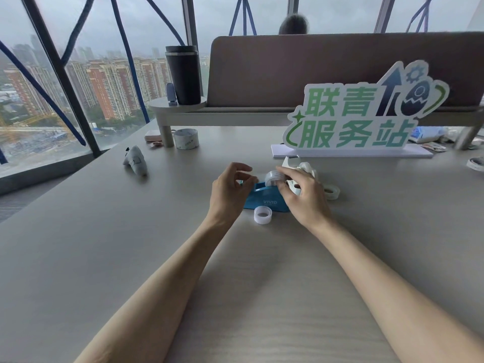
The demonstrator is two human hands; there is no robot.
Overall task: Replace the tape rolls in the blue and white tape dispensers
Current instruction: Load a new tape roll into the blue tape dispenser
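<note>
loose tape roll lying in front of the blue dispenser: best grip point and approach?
Pinch the tape roll across its outer rim, coming straight down from above. It lies flat on the table with its open core facing up, so both sides of the ring are exposed. The blue dispenser sits close behind it, so place the fingers left and right rather than front and back.

Both forearms are bare and extend forward from the lower edge of the view, converging toward the middle. The left hand (230,191) is raised at the wrist, back of the hand toward the camera, fingers curled inward with thumb and forefinger drawn near each other (whether the tips meet cannot be told). The right hand (303,197) lies just beside it, knuckles up, fingers bent and spread forward in a closed grasp. The two hands are near but not touching.
</note>
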